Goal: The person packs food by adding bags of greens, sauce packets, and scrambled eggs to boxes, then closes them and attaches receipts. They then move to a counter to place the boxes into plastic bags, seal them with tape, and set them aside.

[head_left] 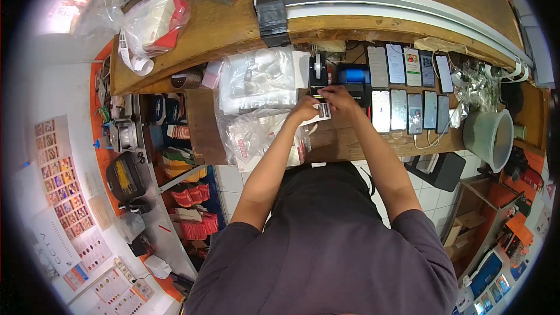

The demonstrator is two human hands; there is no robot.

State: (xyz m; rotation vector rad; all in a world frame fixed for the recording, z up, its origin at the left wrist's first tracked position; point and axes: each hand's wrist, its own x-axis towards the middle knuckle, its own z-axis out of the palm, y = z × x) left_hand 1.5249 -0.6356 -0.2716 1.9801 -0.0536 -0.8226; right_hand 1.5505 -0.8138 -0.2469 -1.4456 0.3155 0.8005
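Both hands meet at frame centre above the counter [204, 134], left hand [305, 108] and right hand [342, 98] fingers pinching one printed label [324, 111] below the black dispenser [318, 72]; likely risk: label creasing or snagging adjacent plastic bags [256, 84].

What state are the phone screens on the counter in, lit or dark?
Lit: the phones in both rows show bright screens, one with colourful content.

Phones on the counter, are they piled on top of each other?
No, the phones lie flat, side by side in two rows on the wooden counter, none resting on another.
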